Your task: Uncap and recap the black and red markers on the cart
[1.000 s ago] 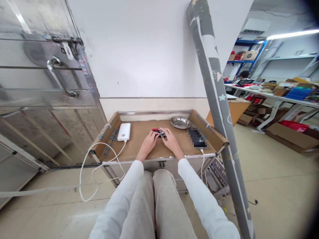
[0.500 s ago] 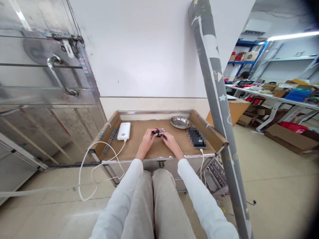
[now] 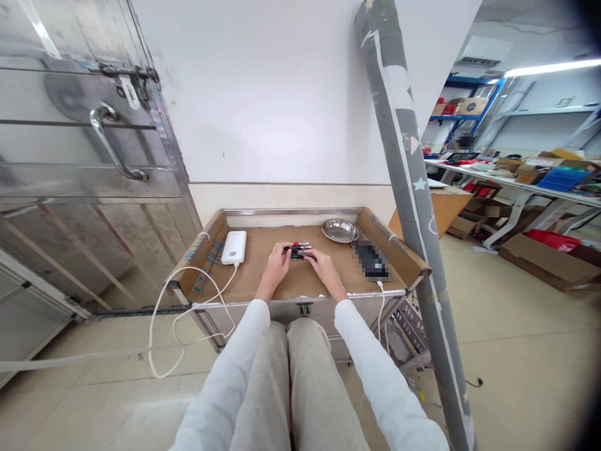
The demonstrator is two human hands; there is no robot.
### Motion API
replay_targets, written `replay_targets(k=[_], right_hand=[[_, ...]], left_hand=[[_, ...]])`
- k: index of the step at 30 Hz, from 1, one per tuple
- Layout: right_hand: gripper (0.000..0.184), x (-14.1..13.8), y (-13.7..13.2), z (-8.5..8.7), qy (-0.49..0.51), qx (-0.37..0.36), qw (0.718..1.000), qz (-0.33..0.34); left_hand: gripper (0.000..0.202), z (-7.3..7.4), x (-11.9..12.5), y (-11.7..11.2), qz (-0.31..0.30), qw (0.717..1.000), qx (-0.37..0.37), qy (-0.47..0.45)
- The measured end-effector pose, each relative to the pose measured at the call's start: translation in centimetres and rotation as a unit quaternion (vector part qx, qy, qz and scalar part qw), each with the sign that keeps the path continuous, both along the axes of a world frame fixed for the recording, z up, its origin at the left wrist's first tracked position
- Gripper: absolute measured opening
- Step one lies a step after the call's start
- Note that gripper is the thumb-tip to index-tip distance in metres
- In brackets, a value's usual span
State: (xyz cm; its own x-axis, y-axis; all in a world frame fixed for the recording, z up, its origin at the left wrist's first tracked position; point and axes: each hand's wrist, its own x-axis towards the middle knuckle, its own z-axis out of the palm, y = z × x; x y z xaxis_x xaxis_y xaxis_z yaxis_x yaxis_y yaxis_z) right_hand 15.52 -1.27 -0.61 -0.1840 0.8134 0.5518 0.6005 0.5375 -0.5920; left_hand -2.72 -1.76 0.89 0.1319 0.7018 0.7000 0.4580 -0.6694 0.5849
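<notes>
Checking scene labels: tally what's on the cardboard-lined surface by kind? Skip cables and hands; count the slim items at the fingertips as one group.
White power bank: 1
Metal dish: 1
Dark phone-like device: 1
Group of slim pen-like items: 1 (pieces too small to count surely)
Total: 4

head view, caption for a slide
Left hand and right hand touching pens on cardboard, power bank to the left, steel dish at back right.
</notes>
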Motion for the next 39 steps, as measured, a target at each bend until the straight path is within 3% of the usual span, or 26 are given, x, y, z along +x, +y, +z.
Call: replay_targets(k=[13,39], right_hand=[[0.018,-0.01,0.02,0.03,-0.015,0.016,0.999,-0.028],[0.015,-0.11,-0.23,0.12,0.008,-0.029,0.999,0.018]], left_hand=[[0.021,0.19,-0.09,-0.14,0.027,0.999,-0.003,-0.018],[0.022,0.11,-0.32,-0.12,0.052,0.998,0.006,-0.023]])
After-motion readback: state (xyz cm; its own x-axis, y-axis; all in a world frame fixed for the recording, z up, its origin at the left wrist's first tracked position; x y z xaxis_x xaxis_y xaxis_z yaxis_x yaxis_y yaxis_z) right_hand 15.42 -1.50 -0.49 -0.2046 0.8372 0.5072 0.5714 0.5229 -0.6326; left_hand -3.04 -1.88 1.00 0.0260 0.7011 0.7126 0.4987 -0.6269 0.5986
